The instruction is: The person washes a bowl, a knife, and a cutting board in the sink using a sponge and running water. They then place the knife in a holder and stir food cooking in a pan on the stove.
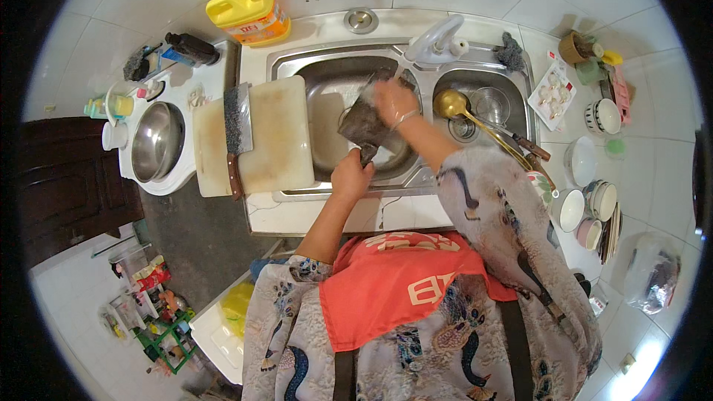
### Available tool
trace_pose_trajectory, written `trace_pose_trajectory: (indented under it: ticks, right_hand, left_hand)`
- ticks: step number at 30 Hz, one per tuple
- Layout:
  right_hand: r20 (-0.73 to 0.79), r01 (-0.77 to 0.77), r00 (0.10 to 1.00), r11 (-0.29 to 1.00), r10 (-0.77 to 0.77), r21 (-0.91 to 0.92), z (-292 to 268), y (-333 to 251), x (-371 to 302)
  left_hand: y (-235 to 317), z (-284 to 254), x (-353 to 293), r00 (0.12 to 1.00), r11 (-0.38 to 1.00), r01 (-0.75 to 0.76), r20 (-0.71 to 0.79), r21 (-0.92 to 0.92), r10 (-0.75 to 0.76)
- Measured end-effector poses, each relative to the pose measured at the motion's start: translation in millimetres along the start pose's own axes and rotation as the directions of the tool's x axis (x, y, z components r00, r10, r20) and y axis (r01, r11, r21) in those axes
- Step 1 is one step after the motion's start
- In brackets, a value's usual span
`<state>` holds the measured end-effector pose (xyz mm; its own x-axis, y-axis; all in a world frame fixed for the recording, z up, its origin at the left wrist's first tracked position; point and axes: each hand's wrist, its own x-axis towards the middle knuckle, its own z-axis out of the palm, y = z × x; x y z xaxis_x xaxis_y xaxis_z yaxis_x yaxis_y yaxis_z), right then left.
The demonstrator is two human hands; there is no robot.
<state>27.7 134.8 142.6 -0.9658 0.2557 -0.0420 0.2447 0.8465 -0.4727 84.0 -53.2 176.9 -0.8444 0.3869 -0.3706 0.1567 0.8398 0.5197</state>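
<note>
A broad dark cleaver (365, 124) is held tilted over the large left sink basin (324, 78). My left hand (351, 174) is closed round its dark handle at the near end. Over the far right part of the blade, my right hand (396, 102) presses with bent fingers, slightly blurred; whether a scrubber lies under them is hidden. The white faucet (436, 43) reaches in just beyond my right hand. A second cleaver (238, 134) with a brown handle lies on the cutting board (286, 136) left of the basin.
In the right basin (479, 83) rest a golden ladle (448, 103) and a strainer (492, 106). Bowls (571, 210) and a tray of pale food (552, 94) line the right counter. A yellow jug (249, 15) stands behind the board; a metal bowl (157, 141) sits far left.
</note>
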Motion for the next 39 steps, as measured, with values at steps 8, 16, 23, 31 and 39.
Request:
trace_pose_trajectory:
  ticks: [8,16,23,31,39]
  right_hand:
    - [0.071,-0.1,0.993,0.989,0.092,0.11,-26.0,39.5,31.0]
    - [-0.077,-0.182,0.947,0.717,0.312,0.673,-10.2,72.3,-0.8]
    - [0.132,0.19,0.95,0.862,-0.281,0.471,-4.2,-13.5,-44.4]
    - [-0.07,0.247,0.968,0.886,-0.239,0.393,-1.7,-8.2,-33.8]
    - [-0.059,-0.131,0.985,0.921,0.163,0.367,-34.1,21.8,30.8]
  left_hand:
    - [-23.8,8.2,4.8,0.986,0.928,0.045,0.166,-0.37,0.019]
    - [2.6,-21.0,16.3,0.778,-0.069,0.625,0.627,-0.778,-0.032]
    - [-13.8,-12.1,15.1,0.818,0.109,0.572,0.575,-0.813,-0.003]
    - [1.9,-20.5,5.3,0.826,0.196,0.546,0.563,-0.814,0.037]
    - [6.6,-23.4,1.6,0.819,0.372,0.506,0.569,-0.778,0.077]
